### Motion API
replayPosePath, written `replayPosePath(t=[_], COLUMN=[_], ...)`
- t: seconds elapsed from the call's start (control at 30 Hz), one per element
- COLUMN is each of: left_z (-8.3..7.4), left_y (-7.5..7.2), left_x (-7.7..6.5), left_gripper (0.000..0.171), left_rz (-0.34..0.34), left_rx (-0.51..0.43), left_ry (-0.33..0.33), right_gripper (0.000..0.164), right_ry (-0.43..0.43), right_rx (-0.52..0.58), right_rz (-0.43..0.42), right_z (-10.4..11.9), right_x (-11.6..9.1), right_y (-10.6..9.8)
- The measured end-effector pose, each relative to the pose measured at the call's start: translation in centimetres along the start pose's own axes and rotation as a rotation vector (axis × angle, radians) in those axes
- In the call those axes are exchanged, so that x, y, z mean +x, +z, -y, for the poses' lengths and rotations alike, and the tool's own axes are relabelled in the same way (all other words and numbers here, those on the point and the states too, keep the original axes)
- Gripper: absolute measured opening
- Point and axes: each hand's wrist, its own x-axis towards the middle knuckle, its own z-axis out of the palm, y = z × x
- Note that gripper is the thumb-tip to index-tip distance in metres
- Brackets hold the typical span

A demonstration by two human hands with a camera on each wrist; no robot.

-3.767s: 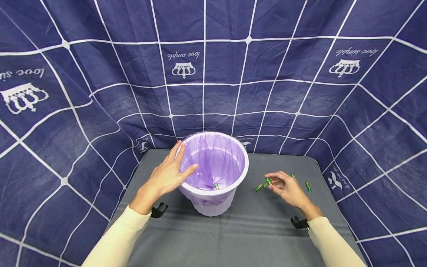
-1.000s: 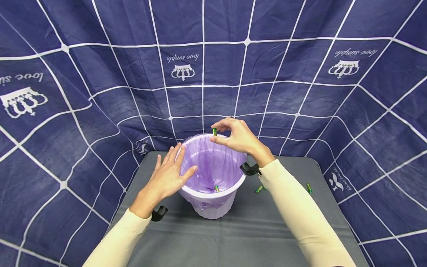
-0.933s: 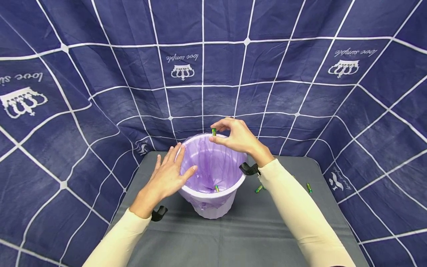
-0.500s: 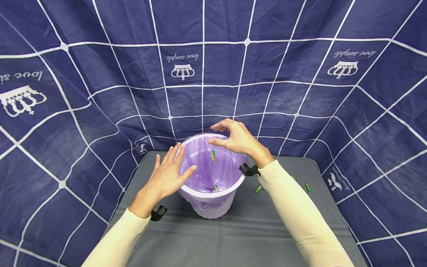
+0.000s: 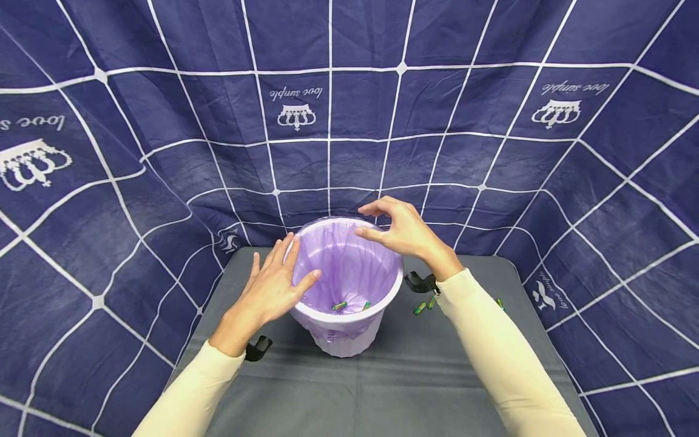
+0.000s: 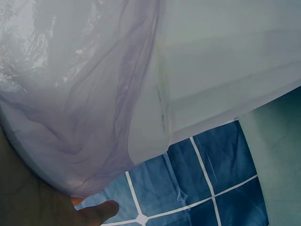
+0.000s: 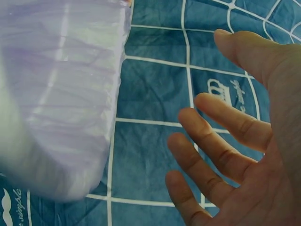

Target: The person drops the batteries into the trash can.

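Observation:
A white trash bin point(image 5: 349, 347) lined with a purple plastic bag point(image 5: 349, 261) stands mid-table. Two green-and-yellow batteries lie at its bottom: one battery point(image 5: 340, 306) left, another battery point(image 5: 366, 306) right. My left hand point(image 5: 271, 290) rests at the bin's left rim with fingers spread. Above the bin's right back rim, my right hand point(image 5: 403, 229) holds nothing, thumb and fingers parted. In the right wrist view this right hand point(image 7: 235, 146) shows its fingers apart, the bin beside them. The left wrist view shows the bag point(image 6: 70, 117) over the bin's outer wall and part of my left hand point(image 6: 56, 207).
More batteries point(image 5: 419, 308) lie on the grey table point(image 5: 306, 394) right of the bin, partly behind my right forearm. One battery point(image 5: 500, 304) lies farther right. Dark blue gridded cloth point(image 5: 360, 121) walls the table at the back and both sides.
My right hand took a battery from the table, carried it left over the bin and let it go. It fell inside, and the hand has shifted slightly right. The left hand stayed at the rim.

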Motion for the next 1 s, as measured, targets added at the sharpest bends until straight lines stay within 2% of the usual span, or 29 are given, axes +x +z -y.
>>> replayPosePath(t=[0.4,0.63,1.0], left_z=[0.3,0.3,0.3], left_y=[0.2,0.1,0.1], left_x=[0.0,0.0,0.0], left_gripper=[0.105,0.104,0.103], left_rz=[-0.008,-0.011,-0.009], left_rx=[-0.011,-0.008,-0.009], left_ry=[0.003,0.004,0.004], right_gripper=[0.043,0.041,0.034], right_ry=[0.039,0.123,0.202], right_rx=[0.064,0.079,0.12], right_rz=[-0.051,-0.072,-0.101], right_z=[-2.2,-4.3,-8.4], right_x=[-2.3,-3.9,-6.7], right_y=[-0.4,-0.5,0.2])
